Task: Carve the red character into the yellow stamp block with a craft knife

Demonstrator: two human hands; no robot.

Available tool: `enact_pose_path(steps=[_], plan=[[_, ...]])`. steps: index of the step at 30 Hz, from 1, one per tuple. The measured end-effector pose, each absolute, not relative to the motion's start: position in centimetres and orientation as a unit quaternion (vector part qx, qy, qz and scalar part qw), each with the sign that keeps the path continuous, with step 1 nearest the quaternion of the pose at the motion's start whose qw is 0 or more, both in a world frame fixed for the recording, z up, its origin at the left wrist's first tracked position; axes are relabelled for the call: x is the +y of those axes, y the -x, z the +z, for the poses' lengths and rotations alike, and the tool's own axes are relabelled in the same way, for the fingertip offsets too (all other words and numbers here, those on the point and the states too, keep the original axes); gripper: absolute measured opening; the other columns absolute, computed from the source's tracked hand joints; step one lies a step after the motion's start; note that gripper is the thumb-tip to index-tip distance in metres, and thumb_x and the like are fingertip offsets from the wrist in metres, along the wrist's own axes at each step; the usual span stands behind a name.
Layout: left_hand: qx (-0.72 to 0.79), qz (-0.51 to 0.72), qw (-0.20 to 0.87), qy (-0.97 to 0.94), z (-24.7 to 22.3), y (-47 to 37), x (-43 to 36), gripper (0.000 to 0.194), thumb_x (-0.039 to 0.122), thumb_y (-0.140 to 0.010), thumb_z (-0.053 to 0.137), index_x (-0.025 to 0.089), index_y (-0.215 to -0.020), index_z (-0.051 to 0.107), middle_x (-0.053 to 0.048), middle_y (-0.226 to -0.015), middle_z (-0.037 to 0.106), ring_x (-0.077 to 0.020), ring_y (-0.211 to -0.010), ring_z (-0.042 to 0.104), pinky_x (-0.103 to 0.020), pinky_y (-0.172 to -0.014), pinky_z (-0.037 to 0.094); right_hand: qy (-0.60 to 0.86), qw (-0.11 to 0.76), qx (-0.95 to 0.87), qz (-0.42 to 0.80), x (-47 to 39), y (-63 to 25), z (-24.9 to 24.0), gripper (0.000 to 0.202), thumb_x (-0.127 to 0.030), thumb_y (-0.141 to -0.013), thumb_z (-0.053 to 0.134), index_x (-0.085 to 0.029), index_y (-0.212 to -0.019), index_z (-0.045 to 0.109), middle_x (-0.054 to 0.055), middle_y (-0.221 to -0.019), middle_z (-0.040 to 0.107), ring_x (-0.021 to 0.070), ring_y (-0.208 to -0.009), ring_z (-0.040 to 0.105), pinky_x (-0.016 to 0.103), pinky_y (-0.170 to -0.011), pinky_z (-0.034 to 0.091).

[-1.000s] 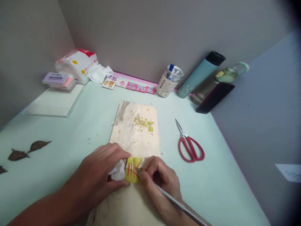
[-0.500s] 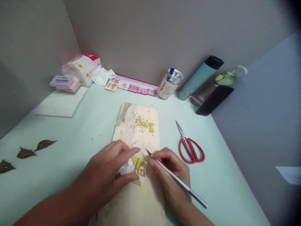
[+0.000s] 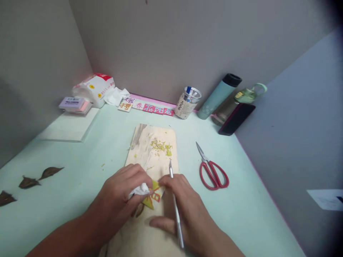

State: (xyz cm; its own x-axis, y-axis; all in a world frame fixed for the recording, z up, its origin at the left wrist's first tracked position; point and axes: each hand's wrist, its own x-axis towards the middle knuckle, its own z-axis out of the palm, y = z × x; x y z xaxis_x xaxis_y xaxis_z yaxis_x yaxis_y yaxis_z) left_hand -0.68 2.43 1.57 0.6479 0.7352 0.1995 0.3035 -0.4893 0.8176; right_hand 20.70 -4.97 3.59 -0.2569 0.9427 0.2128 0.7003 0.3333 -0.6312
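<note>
A small carved square [image 3: 154,198] lies on a wooden board [image 3: 167,132], yellow and white with an orange character on it. My left hand [image 3: 120,194] is closed around a crumpled white tissue [image 3: 139,190], its fingers at the square's left side. A silver craft knife [image 3: 176,214] rests in my right hand [image 3: 187,203], blade pointing away over the board. My right fingertips touch the square's upper right edge, while the thumb sits apart, lower down. Yellow-green shavings [image 3: 160,147] are scattered on the far part of the board.
Red-handled scissors [image 3: 213,173] lie right of the board. Dry brown leaves [image 3: 29,182] are at left. Along the back stand a tissue pack [image 3: 95,87], painted character tiles [image 3: 150,108], a plastic cup [image 3: 187,102], a blue bottle [image 3: 219,96], a green-lidded bottle [image 3: 245,95] and a phone [image 3: 237,119].
My right hand has shifted left onto the square, and the knife has swung from slanting to nearly upright in view. My left fingers have closed more over the tissue.
</note>
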Motion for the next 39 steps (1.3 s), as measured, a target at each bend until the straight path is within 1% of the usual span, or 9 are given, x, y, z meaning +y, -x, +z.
enact_pose_path(steps=[5, 14, 18, 20, 22, 25, 30, 35, 39], plan=[[0.317, 0.257, 0.395, -0.823, 1.1, 0.5, 2.5, 0.022, 0.028, -0.106, 0.046, 0.024, -0.091, 0.062, 0.0, -0.09, 0.06, -0.0202, -0.086, 0.058, -0.033, -0.077, 0.044, 0.547, 0.246, -0.781, 0.174, -5.4, -19.7, 2.8, 0.064, -0.011, -0.074, 0.089, -0.025, -0.122, 0.049, 0.008, -0.107, 0.065, 0.0288, -0.093, 0.064, 0.042, -0.078, 0.057], [0.339, 0.264, 0.474, -0.768, 2.3, 0.8, 2.9, 0.019, 0.032, -0.104, 0.051, 0.026, -0.09, 0.063, 0.003, -0.092, 0.063, -0.017, -0.088, 0.062, -0.029, -0.08, 0.048, 0.565, 0.261, -0.782, 0.024, -5.3, -18.4, 1.2, 0.047, -0.015, -0.071, 0.07, -0.022, -0.113, 0.05, 0.006, -0.088, 0.063, 0.0272, -0.076, 0.062, 0.038, -0.064, 0.054], [0.414, 0.304, 0.42, -0.748, 3.3, 1.0, 3.5, 0.018, 0.037, -0.099, 0.058, 0.026, -0.087, 0.065, 0.004, -0.09, 0.066, -0.0174, -0.087, 0.066, -0.028, -0.082, 0.05, 0.581, 0.248, -0.773, -0.063, -5.3, -18.2, 1.4, 0.032, -0.028, -0.077, 0.069, -0.023, -0.102, 0.05, 0.004, -0.077, 0.062, 0.0261, -0.067, 0.061, 0.036, -0.059, 0.049], [0.43, 0.31, 0.399, -0.748, 3.1, 0.9, 3.9, 0.014, 0.04, -0.098, 0.06, 0.029, -0.098, 0.069, 0.004, -0.097, 0.071, -0.0186, -0.094, 0.069, -0.028, -0.085, 0.051, 0.576, 0.238, -0.777, -0.086, -5.4, -18.2, 1.6, 0.028, -0.037, -0.085, 0.068, -0.023, -0.1, 0.05, 0.004, -0.073, 0.063, 0.0256, -0.062, 0.061, 0.036, -0.057, 0.047], [0.434, 0.302, 0.398, -0.75, 2.6, 0.9, 4.1, 0.03, 0.039, -0.098, 0.06, 0.034, -0.128, 0.063, 0.005, -0.112, 0.074, -0.02, -0.108, 0.07, -0.028, -0.089, 0.052, 0.57, 0.246, -0.779, -0.087, -5.4, -18.2, 1.7, 0.027, -0.045, -0.094, 0.064, -0.023, -0.098, 0.05, 0.003, -0.071, 0.063, 0.0246, -0.06, 0.061, 0.034, -0.055, 0.046], [0.45, 0.271, 0.4, -0.751, 1.7, 1.1, 4.3, 0.055, 0.036, -0.099, 0.056, 0.038, -0.152, 0.041, 0.005, -0.122, 0.073, -0.0203, -0.109, 0.07, -0.028, -0.08, 0.054, 0.57, 0.292, -0.767, -0.037, -5.5, -18.4, 2.1, 0.02, -0.041, -0.102, 0.058, -0.022, -0.096, 0.052, 0.003, -0.07, 0.064, 0.0217, -0.058, 0.062, 0.031, -0.053, 0.045], [0.433, 0.242, 0.372, -0.785, 1.2, 2.3, 3.9, 0.037, 0.041, -0.096, 0.066, 0.036, -0.132, 0.058, 0.003, -0.112, 0.069, -0.0235, -0.108, 0.067, -0.035, -0.094, 0.051, 0.592, 0.405, -0.661, 0.221, -5.4, -19.6, 3.3, 0.012, -0.02, -0.105, 0.051, -0.023, -0.1, 0.062, 0.0, -0.079, 0.069, 0.0148, -0.064, 0.064, 0.024, -0.058, 0.049], [0.375, 0.207, 0.331, -0.841, 0.9, 2.5, 2.3, 0.078, 0.028, -0.07, 0.094, 0.033, -0.136, 0.051, -0.001, -0.132, 0.061, -0.0281, -0.122, 0.06, -0.038, -0.1, 0.048, 0.573, 0.481, -0.591, 0.302, -5.2, -20.5, 3.9, 0.022, -0.025, -0.106, 0.056, -0.027, -0.109, 0.078, 0.001, -0.086, 0.071, 0.0149, -0.078, 0.065, 0.023, -0.067, 0.05], [0.351, 0.173, 0.342, -0.854, 1.2, 2.1, 1.9, 0.057, 0.014, -0.078, 0.083, 0.032, -0.125, 0.057, 0.002, -0.12, 0.063, -0.0253, -0.112, 0.06, -0.036, -0.092, 0.049, 0.566, 0.491, -0.58, 0.319, -5.4, -20.1, 3.8, 0.017, -0.022, -0.101, 0.062, -0.026, -0.099, 0.079, 0.0, -0.081, 0.071, 0.014, -0.073, 0.063, 0.023, -0.064, 0.048]])
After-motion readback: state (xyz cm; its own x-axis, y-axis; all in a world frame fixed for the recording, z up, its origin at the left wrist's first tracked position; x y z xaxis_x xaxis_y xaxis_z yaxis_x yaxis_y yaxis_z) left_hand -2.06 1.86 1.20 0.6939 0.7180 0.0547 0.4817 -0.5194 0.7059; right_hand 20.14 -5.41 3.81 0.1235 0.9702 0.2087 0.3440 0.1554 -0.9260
